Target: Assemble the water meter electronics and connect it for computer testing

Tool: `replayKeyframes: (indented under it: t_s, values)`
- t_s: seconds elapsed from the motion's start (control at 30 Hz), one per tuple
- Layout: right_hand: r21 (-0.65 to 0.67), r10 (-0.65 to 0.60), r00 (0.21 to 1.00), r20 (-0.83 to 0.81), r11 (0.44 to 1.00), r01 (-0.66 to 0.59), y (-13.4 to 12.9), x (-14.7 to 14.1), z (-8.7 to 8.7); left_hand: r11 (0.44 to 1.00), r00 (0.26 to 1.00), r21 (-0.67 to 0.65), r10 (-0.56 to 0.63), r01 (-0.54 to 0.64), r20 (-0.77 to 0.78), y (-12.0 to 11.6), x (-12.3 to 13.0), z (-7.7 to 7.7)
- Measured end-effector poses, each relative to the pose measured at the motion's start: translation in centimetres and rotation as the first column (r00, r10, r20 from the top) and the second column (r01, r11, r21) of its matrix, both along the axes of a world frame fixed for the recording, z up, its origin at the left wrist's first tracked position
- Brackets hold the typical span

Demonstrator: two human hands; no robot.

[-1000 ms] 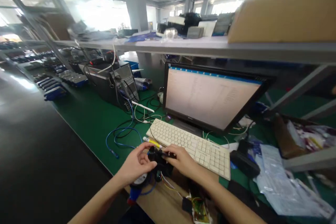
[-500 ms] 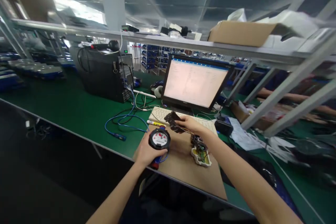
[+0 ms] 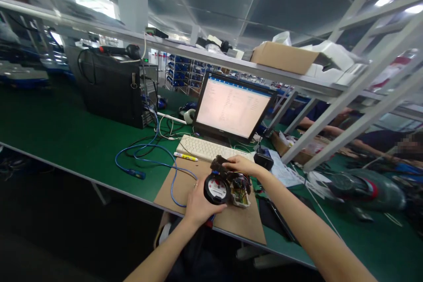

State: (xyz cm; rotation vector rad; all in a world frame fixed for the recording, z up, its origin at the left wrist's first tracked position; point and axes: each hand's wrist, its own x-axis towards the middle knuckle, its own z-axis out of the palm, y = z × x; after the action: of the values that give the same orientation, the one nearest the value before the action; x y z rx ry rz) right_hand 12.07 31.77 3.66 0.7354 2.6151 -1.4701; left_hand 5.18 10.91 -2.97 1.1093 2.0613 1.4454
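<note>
My left hand [image 3: 200,205] is closed around a water meter [image 3: 217,188], with a black ring about its white dial with red marks. The meter stands over the front of a brown board [image 3: 238,224], dial facing up. My right hand [image 3: 240,165] grips a dark plastic part [image 3: 218,164] just behind the meter; its exact kind is not clear. Close to the right of the meter lies an opened white housing [image 3: 240,200] with a green circuit board and a tangle of wires. Thin wires run between the dark part and this housing.
A keyboard [image 3: 211,147] and a monitor [image 3: 233,108] stand behind the board, with a yellow-white marker [image 3: 185,157] before them. Blue cable [image 3: 145,146] loops at left. A power drill [image 3: 366,187] lies at right. Beyond the shelf posts a co-worker's arm [image 3: 325,128] shows.
My left hand has brought the water meter to the right, close beside the opened housing. The dark part in my right hand is now right behind the meter. The view has shifted too.
</note>
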Motion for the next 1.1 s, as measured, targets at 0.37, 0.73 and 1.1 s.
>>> replayKeyframes:
  t_s: [0.37,0.73,1.1]
  values:
    - [0.156,0.187,0.980,0.071,0.968,-0.196,0.8,-1.1,-2.1,0.990,0.996,-0.136,0.051,-0.042,0.069,-0.3,0.6,0.6]
    - [0.326,0.164,0.985,0.045,0.930,-0.169,-0.7,-0.7,-0.3,0.975,0.987,-0.213,0.088,-0.058,0.133,-0.8,0.9,-0.4]
    - [0.292,0.267,0.951,0.154,0.908,-0.301,-0.2,-2.0,0.5,0.975,0.981,-0.218,0.084,-0.044,0.176,-0.8,0.9,0.2]
